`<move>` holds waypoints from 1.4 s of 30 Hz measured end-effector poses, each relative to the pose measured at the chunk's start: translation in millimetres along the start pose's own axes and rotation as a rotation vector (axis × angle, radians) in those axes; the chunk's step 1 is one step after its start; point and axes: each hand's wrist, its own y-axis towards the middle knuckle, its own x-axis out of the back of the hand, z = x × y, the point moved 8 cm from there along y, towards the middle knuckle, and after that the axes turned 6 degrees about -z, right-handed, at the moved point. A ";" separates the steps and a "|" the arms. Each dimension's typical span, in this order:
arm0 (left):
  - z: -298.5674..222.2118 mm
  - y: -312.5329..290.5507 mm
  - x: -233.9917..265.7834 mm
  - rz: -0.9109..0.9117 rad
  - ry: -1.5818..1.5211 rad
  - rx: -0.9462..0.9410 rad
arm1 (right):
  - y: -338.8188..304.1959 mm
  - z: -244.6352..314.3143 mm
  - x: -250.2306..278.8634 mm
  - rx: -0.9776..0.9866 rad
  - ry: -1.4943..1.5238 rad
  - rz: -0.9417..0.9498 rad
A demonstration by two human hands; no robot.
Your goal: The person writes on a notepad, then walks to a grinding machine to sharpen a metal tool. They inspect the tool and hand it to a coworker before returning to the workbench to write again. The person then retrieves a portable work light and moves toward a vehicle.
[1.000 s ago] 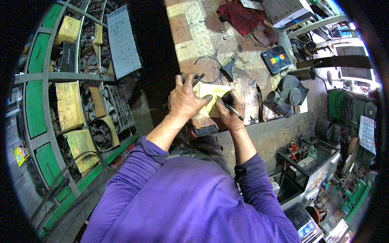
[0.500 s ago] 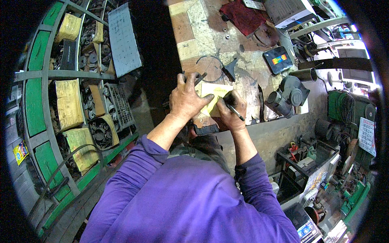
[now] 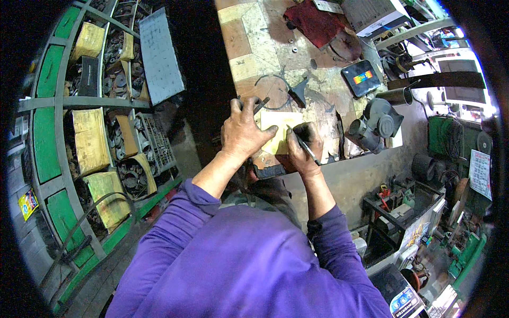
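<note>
Yellow paper (image 3: 278, 119) is laid on the table (image 3: 254, 37) near its front edge, between the two hands. A dark pen (image 3: 308, 152) is gripped in the closed fingers of the right hand (image 3: 306, 139), its tip brought to the sheet; the step in hand is judged to be writing or marking. The paper is touched by the thumb of the left hand (image 3: 241, 127), whose fingers are spread away from it; whether the dark rod (image 3: 261, 104) at those fingertips is gripped cannot be told. For the next stroke, the sheet seems to need steadying and the pen light guiding. Any marks cannot be read, and the paper's right edge is partly covered by the right hand.
</note>
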 end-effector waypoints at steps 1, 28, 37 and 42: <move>0.2 -0.3 0.0 0.004 -0.005 -0.003 | -1.2 0.8 -0.6 0.011 0.002 -0.011; -1.2 -0.1 0.0 -0.015 -0.006 -0.027 | 9.8 -0.6 -5.4 0.002 -0.043 0.045; -1.1 -1.5 -2.9 -0.033 0.013 -0.063 | 9.4 -2.1 -6.1 0.020 -0.078 0.056; -3.2 -2.2 -1.4 -0.042 0.023 -0.091 | 9.0 -2.3 -6.4 0.006 -0.065 0.063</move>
